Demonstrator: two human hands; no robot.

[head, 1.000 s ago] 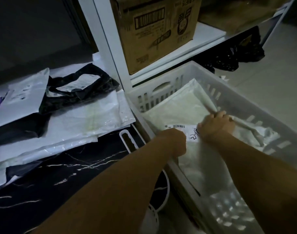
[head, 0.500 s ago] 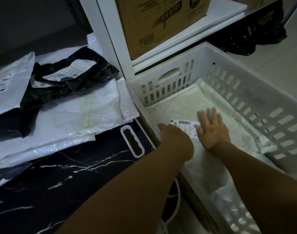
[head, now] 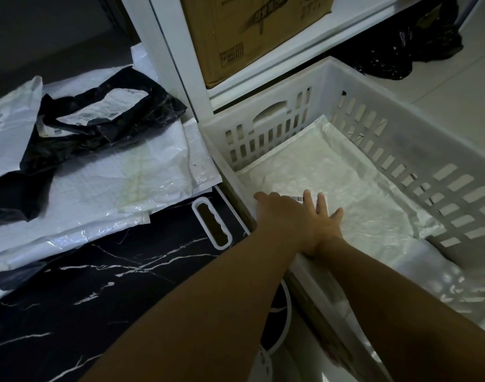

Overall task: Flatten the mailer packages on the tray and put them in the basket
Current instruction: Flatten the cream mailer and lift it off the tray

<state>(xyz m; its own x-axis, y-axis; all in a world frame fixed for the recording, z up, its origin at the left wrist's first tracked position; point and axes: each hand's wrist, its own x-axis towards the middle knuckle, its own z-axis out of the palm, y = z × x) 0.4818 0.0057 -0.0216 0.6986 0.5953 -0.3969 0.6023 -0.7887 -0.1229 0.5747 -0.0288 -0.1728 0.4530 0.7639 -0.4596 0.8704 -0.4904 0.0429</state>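
Observation:
A white mailer (head: 343, 183) lies flat on the bottom of the white slotted basket (head: 417, 150). Both my hands reach into the basket at its near left side. My right hand (head: 322, 219) lies with straight, spread fingers on the mailer, by its barcode label. My left hand (head: 280, 213) overlaps it on the left, knuckles up, touching the mailer; its fingertips are hidden. On the black marbled tray (head: 103, 282) at the left lie several more mailers: a crumpled black mailer (head: 98, 130) atop large white mailers (head: 112, 183).
A white shelf post (head: 175, 64) stands between tray and basket. A cardboard box (head: 252, 34) sits on the shelf above the basket. Black plastic bags (head: 401, 51) lie on the floor behind. The tray's white handle slot (head: 212, 224) is close to my left wrist.
A second ago my right hand gripped the mailer's raised edge in the basket. It has since spread flat, and both hands have slid together toward the near left part of the mailer.

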